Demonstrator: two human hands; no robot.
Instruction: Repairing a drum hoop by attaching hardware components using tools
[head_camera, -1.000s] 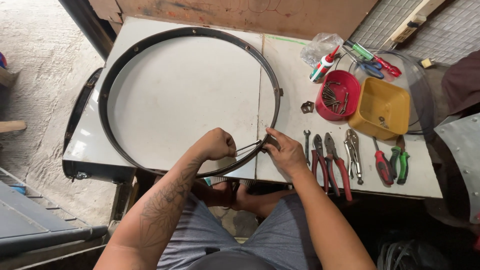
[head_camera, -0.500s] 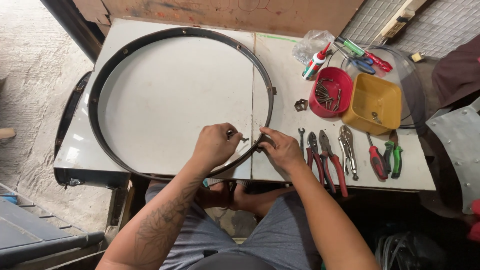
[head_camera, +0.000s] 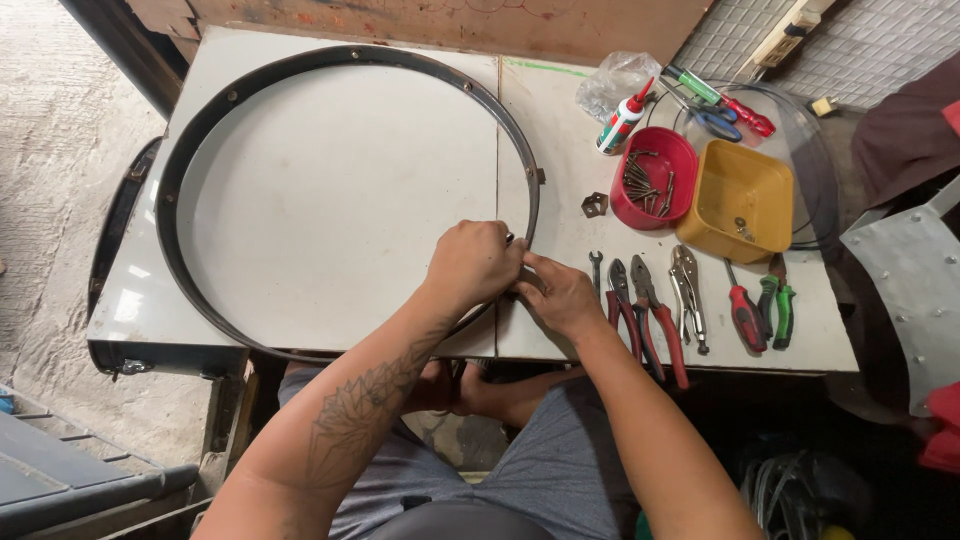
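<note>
Hands now meet at the near edge of the bench: left hand (head_camera: 472, 262) has closed over the metal hoop (head_camera: 170, 185), right hand (head_camera: 556, 292) fingers pinch beside it, where earlier they were apart.

Tattooed left forearm (head_camera: 365, 400), grey shorts (head_camera: 560, 470)

The left hand (head_camera: 470, 262) now lies further toward three o'clock along the dark metal hoop (head_camera: 300, 62), its knuckles over the rim, where a second ago it sat lower, at about six o'clock on the ring. The thin rod seen between the hands earlier is now hidden. The right hand (head_camera: 558, 293) now touches the left, fingertips tucked under it.
</note>
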